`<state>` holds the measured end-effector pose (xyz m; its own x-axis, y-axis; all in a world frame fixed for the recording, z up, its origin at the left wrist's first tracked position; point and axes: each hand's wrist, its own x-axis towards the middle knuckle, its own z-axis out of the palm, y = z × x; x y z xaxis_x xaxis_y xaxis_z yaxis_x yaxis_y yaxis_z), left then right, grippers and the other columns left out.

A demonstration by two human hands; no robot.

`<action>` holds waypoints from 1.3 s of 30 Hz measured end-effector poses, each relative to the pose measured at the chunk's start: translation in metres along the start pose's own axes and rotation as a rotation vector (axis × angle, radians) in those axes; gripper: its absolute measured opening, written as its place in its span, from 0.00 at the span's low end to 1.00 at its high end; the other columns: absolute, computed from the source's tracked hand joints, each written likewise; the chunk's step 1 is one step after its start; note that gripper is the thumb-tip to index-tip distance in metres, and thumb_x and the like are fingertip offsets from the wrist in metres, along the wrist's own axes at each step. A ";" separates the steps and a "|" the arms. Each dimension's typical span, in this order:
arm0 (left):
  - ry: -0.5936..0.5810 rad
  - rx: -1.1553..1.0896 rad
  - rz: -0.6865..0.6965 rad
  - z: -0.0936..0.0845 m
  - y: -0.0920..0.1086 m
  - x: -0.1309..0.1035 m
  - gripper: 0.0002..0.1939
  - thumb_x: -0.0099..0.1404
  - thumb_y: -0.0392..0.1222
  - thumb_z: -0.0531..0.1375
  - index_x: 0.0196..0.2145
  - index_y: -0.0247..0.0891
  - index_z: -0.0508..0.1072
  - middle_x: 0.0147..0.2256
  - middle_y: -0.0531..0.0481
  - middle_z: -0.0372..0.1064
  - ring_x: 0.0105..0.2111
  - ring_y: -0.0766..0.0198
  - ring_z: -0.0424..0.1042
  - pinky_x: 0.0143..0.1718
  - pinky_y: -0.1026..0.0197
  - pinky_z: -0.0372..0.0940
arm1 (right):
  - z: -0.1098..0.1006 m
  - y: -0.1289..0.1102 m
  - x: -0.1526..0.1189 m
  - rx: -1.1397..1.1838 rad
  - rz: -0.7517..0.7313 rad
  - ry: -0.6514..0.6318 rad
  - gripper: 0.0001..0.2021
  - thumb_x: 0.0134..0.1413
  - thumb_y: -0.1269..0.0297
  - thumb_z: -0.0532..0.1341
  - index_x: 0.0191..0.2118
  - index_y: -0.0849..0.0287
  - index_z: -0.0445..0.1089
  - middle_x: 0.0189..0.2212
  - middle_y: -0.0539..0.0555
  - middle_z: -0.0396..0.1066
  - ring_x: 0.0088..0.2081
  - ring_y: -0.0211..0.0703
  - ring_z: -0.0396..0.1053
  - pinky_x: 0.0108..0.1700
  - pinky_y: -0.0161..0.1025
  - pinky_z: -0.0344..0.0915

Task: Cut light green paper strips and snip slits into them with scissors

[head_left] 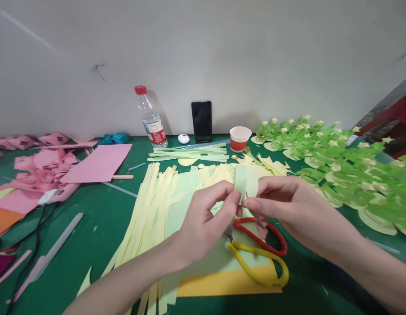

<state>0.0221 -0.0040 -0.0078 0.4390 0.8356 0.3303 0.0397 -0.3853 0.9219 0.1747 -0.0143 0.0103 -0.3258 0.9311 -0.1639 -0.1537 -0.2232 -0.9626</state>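
Note:
A pale green paper strip (240, 178), bent into a loop, is pinched between the fingertips of both my hands. My left hand (212, 215) grips its left part, and my right hand (283, 199) holds the right part close beside it. Just under my hands lie scissors (255, 273) with one yellow and one red handle; my hands hide most of their blades. They rest on pale green and orange paper sheets (222, 284). Many pale yellow and green paper strips (147, 205) lie spread to the left of my hands.
A water bottle (153, 120), a phone (202, 121) and a paper cup (240, 138) stand near the wall. Green paper pieces topped with stars (340, 162) crowd the right. Pink paper (99, 164), a glue stick (57, 247) and a black cable (35, 240) lie left.

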 end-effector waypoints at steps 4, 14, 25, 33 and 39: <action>0.015 -0.100 -0.031 0.000 0.000 0.001 0.08 0.64 0.34 0.51 0.27 0.38 0.64 0.23 0.57 0.60 0.22 0.72 0.60 0.23 0.70 0.58 | 0.001 -0.002 0.001 -0.077 -0.031 0.064 0.08 0.33 0.68 0.71 0.17 0.59 0.70 0.14 0.44 0.64 0.15 0.29 0.63 0.19 0.27 0.63; 0.013 -0.271 -0.273 -0.004 0.004 0.006 0.10 0.63 0.36 0.53 0.24 0.35 0.67 0.22 0.57 0.64 0.19 0.75 0.63 0.22 0.73 0.61 | -0.005 0.005 0.005 -0.116 -0.198 0.110 0.15 0.51 0.60 0.60 0.17 0.59 0.66 0.16 0.47 0.60 0.21 0.32 0.57 0.24 0.30 0.58; -0.049 -0.377 -0.407 -0.003 0.004 0.005 0.08 0.59 0.39 0.59 0.25 0.36 0.74 0.21 0.56 0.70 0.20 0.74 0.69 0.20 0.75 0.63 | -0.003 0.011 0.006 -0.304 -0.296 0.108 0.15 0.55 0.62 0.57 0.20 0.55 0.69 0.21 0.49 0.60 0.29 0.38 0.61 0.34 0.35 0.61; -0.074 -0.378 -0.298 -0.004 0.000 0.005 0.15 0.66 0.40 0.51 0.25 0.36 0.73 0.23 0.54 0.70 0.21 0.72 0.70 0.26 0.72 0.67 | -0.004 0.009 0.005 -0.379 -0.334 0.208 0.13 0.54 0.62 0.57 0.20 0.52 0.72 0.22 0.49 0.63 0.30 0.39 0.62 0.34 0.35 0.61; 0.108 -0.294 -0.202 -0.003 -0.001 0.006 0.06 0.63 0.38 0.55 0.29 0.38 0.69 0.28 0.56 0.66 0.20 0.75 0.67 0.23 0.73 0.66 | -0.005 0.009 0.005 -0.458 -0.384 0.253 0.12 0.53 0.63 0.57 0.22 0.49 0.73 0.24 0.49 0.66 0.29 0.39 0.63 0.31 0.35 0.60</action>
<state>0.0215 0.0026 -0.0066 0.3511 0.9257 0.1410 -0.1503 -0.0929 0.9843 0.1762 -0.0101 -0.0001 -0.0887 0.9718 0.2184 0.2163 0.2328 -0.9482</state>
